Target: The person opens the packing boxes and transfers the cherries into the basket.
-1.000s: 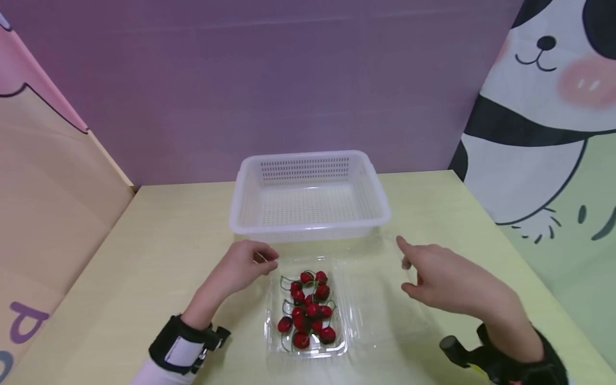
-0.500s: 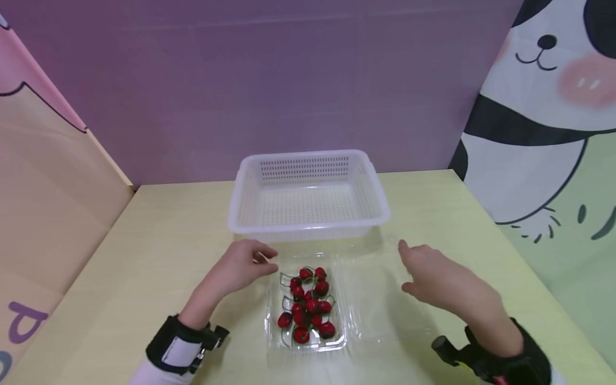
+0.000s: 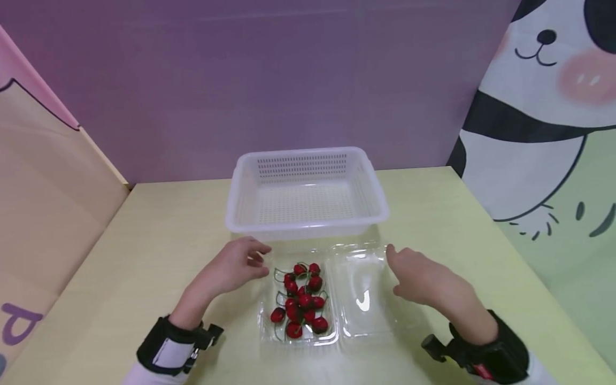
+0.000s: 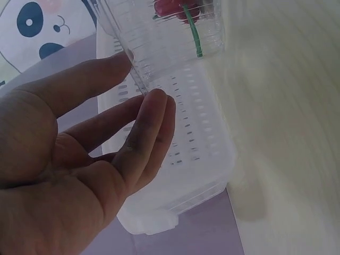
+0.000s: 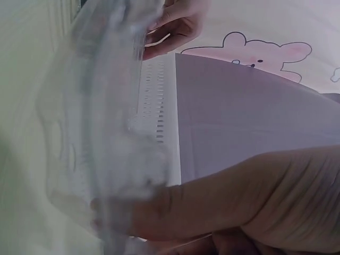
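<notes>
A clear plastic clamshell box lies on the table with its lid unfolded to the right and tilted up. Several red cherries with green stems fill its left half. My left hand holds the far left corner of the box; in the left wrist view its thumb and fingertips meet the clear rim. My right hand grips the lid's right edge. In the right wrist view, the blurred clear plastic covers part of the thumb, and the other fingers are mostly hidden.
Behind the box stands a white perforated basket with nothing in it. A purple backdrop rises behind the table, with printed cloth walls at left and right. Each wrist wears a black strap with a small camera.
My right hand has moved left, and the lid has lifted from lying nearly flat to a tilt. The box has shifted slightly left with my left hand as the view moved a little.
</notes>
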{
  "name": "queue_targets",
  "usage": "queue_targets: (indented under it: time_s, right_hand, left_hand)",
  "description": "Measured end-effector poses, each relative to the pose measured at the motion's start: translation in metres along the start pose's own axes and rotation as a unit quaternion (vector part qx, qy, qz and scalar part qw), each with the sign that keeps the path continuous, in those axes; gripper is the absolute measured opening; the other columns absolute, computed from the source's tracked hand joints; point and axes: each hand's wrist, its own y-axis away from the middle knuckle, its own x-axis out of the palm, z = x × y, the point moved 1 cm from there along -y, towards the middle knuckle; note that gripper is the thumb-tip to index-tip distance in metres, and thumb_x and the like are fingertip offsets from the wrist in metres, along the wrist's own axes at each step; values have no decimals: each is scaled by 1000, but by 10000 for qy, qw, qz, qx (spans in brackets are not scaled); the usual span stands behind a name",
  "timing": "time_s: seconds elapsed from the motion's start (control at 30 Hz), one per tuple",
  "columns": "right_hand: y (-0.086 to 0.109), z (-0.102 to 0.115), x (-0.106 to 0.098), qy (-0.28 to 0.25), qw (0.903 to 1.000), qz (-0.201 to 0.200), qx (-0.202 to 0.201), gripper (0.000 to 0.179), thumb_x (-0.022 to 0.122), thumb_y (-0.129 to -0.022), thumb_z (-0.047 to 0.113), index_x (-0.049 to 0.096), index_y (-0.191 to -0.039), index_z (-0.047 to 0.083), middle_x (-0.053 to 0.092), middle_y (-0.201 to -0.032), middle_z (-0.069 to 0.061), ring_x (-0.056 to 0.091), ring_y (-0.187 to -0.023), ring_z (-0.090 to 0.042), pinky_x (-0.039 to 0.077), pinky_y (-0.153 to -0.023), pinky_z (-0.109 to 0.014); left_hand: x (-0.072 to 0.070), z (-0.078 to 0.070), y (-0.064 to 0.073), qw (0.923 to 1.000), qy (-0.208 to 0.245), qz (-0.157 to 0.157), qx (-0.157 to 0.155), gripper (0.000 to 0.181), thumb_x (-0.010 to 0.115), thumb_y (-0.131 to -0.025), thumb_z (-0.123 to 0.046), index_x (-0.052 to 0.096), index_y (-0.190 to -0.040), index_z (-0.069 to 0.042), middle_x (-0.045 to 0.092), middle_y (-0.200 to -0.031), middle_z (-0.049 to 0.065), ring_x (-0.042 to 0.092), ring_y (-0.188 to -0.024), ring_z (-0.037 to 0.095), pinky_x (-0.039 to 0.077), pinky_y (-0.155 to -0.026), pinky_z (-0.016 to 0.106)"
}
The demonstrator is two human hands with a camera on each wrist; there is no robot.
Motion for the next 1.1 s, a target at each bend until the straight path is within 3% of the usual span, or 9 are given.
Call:
queue_targets:
  time_s: [0.4,0.7,1.1]
  right_hand:
    - [-12,-2,6,-112,9996,221,104,70,76,-82,6,37,-135,-18,58,-94,-15,59,-88,-26,49,-73,-36]
    - [-16,-5,12,-97,9996,224,109,75,75,-81,5,33,-137,-21,59,-98,-20,60,-95,-32,49,-80,-41]
    - [-21,-6,16,-347,9984,416,162,68,61,-82,-5,29,-140,-20,55,-90,-15,51,-78,-23,44,-68,-33]
  left_hand:
    - [-1,5,1,9999,-21,-82,106,40,74,-85,-2,63,-123,6,61,-113,15,64,-98,28,52,-77,25]
    - [-1,4,-2,9998,-102,-59,170,41,74,-86,-3,62,-124,7,61,-112,15,64,-98,27,52,-78,26]
    - [-1,4,-2,9997,-148,-57,169,41,72,-87,-3,60,-125,8,60,-111,15,64,-99,29,52,-79,27]
